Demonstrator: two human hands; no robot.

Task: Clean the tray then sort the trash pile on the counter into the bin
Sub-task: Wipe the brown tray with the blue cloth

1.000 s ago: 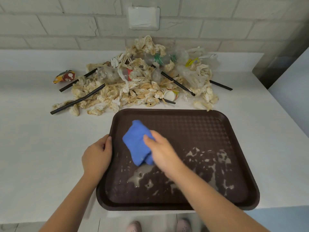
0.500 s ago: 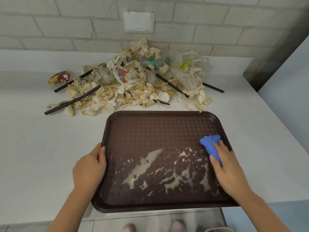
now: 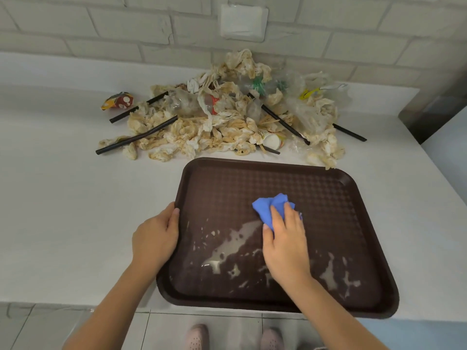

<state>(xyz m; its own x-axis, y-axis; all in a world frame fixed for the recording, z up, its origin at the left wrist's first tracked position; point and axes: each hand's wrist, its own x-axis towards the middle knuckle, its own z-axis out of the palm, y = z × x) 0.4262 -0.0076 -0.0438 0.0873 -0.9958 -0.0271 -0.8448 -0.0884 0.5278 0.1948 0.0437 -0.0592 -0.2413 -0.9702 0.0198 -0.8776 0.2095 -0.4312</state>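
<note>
Blue cloth [image 3: 271,210] is bunched in the right hand's [image 3: 285,248] grip and pressed onto the tray [image 3: 328,198], while the left hand [image 3: 154,238] grips its left rim.

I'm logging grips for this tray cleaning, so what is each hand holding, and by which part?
The right hand grips the bunched blue cloth by its near end, on the brown tray. The left hand holds the tray's left rim.
</note>
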